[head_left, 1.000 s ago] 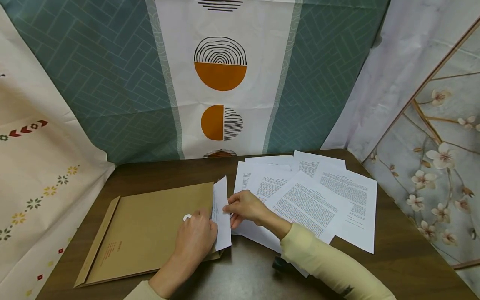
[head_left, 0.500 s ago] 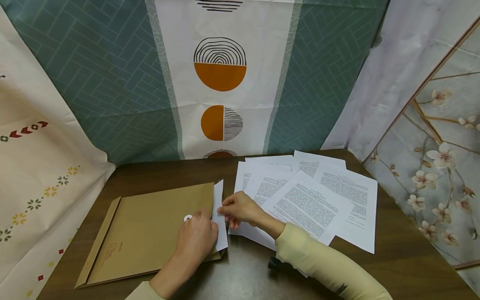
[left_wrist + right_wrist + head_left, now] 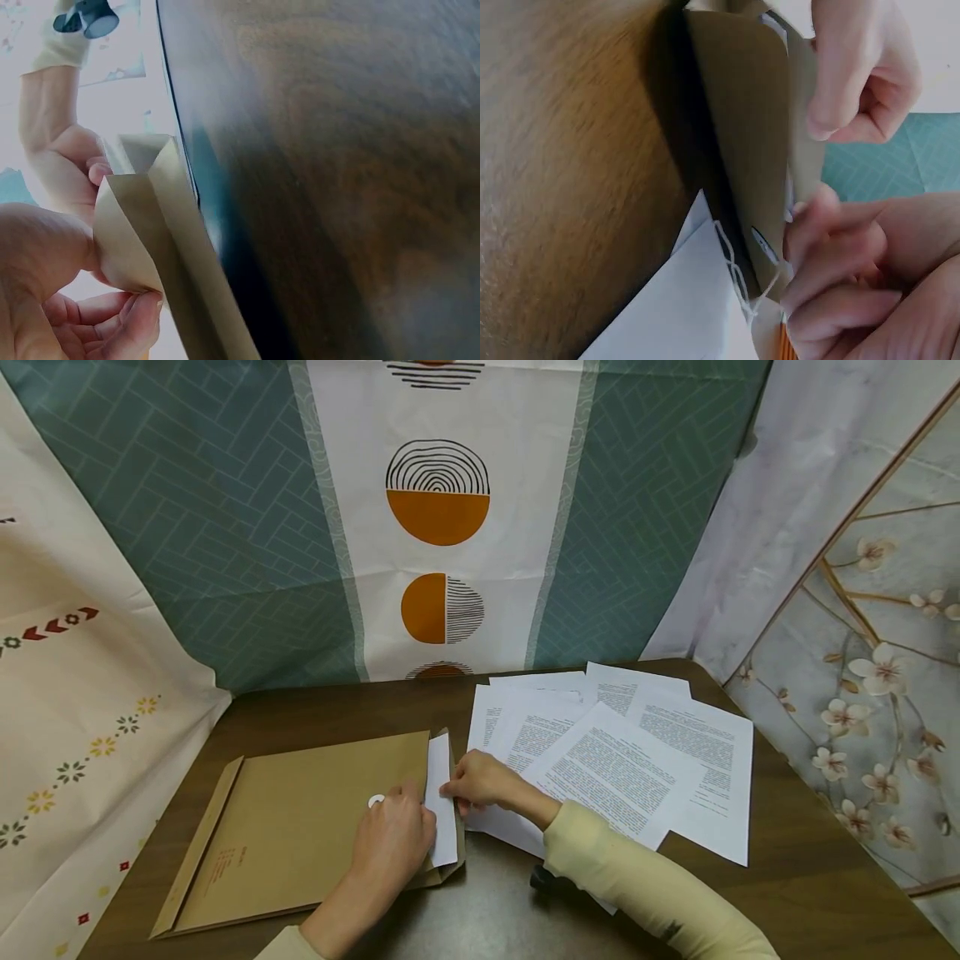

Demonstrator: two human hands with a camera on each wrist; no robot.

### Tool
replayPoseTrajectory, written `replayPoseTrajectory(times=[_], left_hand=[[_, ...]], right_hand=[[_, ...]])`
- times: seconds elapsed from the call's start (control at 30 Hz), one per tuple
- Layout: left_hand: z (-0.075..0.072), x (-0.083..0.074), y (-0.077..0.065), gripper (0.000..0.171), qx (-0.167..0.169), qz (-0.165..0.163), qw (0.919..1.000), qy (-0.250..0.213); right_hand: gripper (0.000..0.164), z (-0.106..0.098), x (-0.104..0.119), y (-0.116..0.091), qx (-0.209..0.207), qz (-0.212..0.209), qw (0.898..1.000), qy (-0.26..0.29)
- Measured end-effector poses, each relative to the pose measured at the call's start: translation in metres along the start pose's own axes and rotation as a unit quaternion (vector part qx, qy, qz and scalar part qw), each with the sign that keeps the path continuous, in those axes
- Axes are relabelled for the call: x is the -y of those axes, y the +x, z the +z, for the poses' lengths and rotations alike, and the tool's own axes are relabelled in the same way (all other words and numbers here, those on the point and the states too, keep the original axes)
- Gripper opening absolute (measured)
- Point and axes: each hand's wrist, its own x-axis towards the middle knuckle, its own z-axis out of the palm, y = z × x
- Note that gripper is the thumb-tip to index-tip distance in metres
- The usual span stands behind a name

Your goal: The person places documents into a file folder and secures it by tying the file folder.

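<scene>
Envelope, brown (image 3: 315, 827), I see toward counter's left edge | left grip (image 3: 393, 837) clamped on it | right grip (image 3: 486, 779) pinching white paper (image 3: 440, 762) | printed sheets (image 3: 615, 768), far-right corner

By the head camera, the table (image 3: 480, 914) is looked down on from above its near side, with the curtain (image 3: 247, 527) faced beyond. By the left wrist camera, turned sideways, the envelope (image 3: 124, 232) is viewed close up past the left hand (image 3: 82, 281), toward the right hand (image 3: 67, 161). By the right wrist camera, also sideways and close, the left hand is faced. The envelope and both hands are shared by all three views.
</scene>
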Motion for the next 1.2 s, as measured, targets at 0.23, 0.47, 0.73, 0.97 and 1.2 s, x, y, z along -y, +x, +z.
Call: replayPoseTrajectory(times=[0.23,0.47,0.73,0.97,1.2], left_hand=[[0.003,0.001,-0.001,0.017,0.002,0.003,1.0000,-0.007],[0.005,0.001,-0.001,0.017,0.019,-0.007,0.9995,-0.023],[0.004,0.003,0.000,0.017,0.042,-0.013,0.9988,-0.023],[0.005,0.003,-0.001,0.018,0.054,-0.018,0.9981,-0.022],[0.008,0.003,-0.001,0.018,0.052,-0.016,0.9983,-0.019]], right_hand=[[0.050,0.008,0.002,0.012,0.016,0.002,0.991,-0.130],[0.044,0.013,0.006,0.017,0.027,0.010,0.993,-0.111],[0.046,0.017,0.004,0.020,0.027,0.024,0.993,-0.113],[0.042,0.022,-0.001,0.024,0.016,0.048,0.991,-0.123],[0.038,0.022,-0.003,0.026,0.007,0.032,0.994,-0.107]])
